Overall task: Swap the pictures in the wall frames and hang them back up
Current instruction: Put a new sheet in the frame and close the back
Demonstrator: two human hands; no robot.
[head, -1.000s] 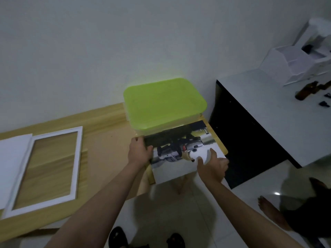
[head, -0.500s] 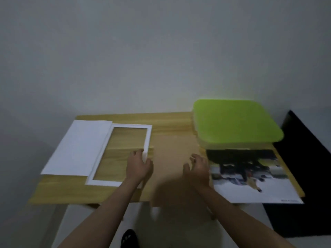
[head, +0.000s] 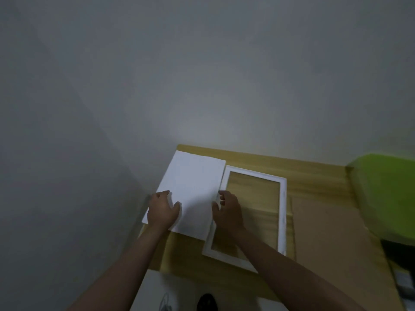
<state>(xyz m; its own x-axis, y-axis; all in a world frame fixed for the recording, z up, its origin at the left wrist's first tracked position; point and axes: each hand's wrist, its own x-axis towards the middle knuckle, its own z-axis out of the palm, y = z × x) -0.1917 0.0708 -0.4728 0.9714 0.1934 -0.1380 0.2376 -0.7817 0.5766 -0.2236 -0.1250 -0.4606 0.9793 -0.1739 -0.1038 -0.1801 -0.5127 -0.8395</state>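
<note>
**Both hands at the white sheet beside the empty frame**

Head view: The empty white frame (head: 251, 212) lies flat on the wooden surface (head: 314, 173), its opening showing bare wood grain through it, so no picture is in it at present. Touching the frame's left edge lies a white sheet (head: 193, 189), face down or blank; it is probably a picture turned over, though the dim light leaves that unsure. The sheet's far left corner hangs slightly past the surface's edge.

The left hand (head: 162, 209) rests on the sheet's left edge, away from the frame, with its thumb spread onto the paper and its fingers (head: 162, 194) loosely bent over the border. Whether they press down or have begun to pinch the edge I cannot tell. The right hand (head: 228, 212) sits where the sheet meets the frame's left rail, its fingers (head: 221, 195) curled at that seam as if catching the paper's edge; a firm hold is not clearly visible. Taking both long sides would keep a thin sheet from buckling when lifted.

To the right of the frame lies a brown backing board (head: 332, 232), set aside flat, likely so the frame stays open for loading. Further right of the frame, at the picture's border, sits a green lidded box (head: 390, 194).

The step in hand appears to be picking up the sheet to lay it into the frame.
</note>
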